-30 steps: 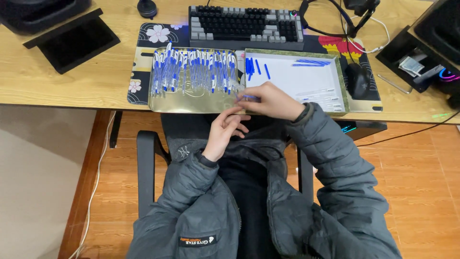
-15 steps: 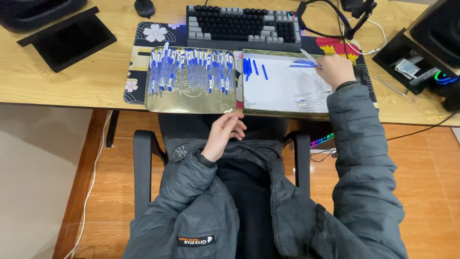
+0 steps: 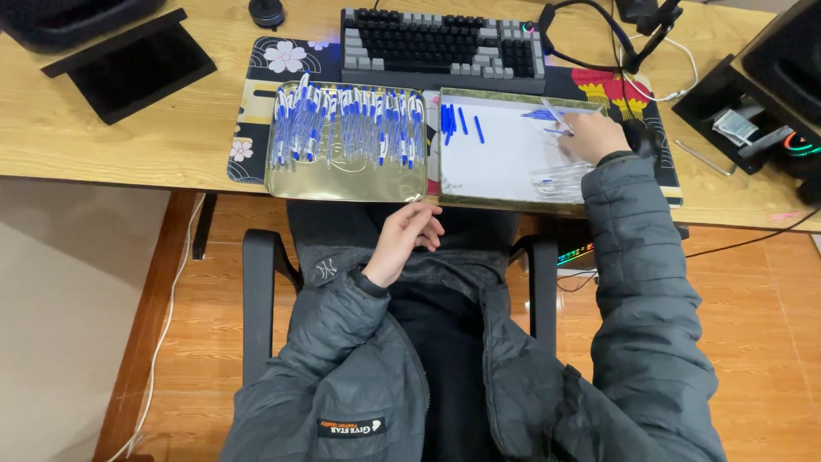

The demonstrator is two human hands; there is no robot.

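Note:
My right hand reaches over the far right part of a white-lined tray and pinches a clear pen barrel beside a small heap of blue refills. Several blue caps lie at that tray's left end, and clear barrels sit near its front edge. My left hand hangs over my lap just below the desk edge, fingers loosely curled and holding nothing. Above it, a gold tray carries several blue-and-clear pens laid side by side.
Both trays rest on a patterned desk mat on a wooden desk. Behind them are a keyboard, a headset and a mouse. A black tablet stand is at left, black boxes at right. Chair armrests flank my lap.
My right hand left my left hand at my lap and moved up and right onto the white-lined tray. My left hand stayed near the desk edge.

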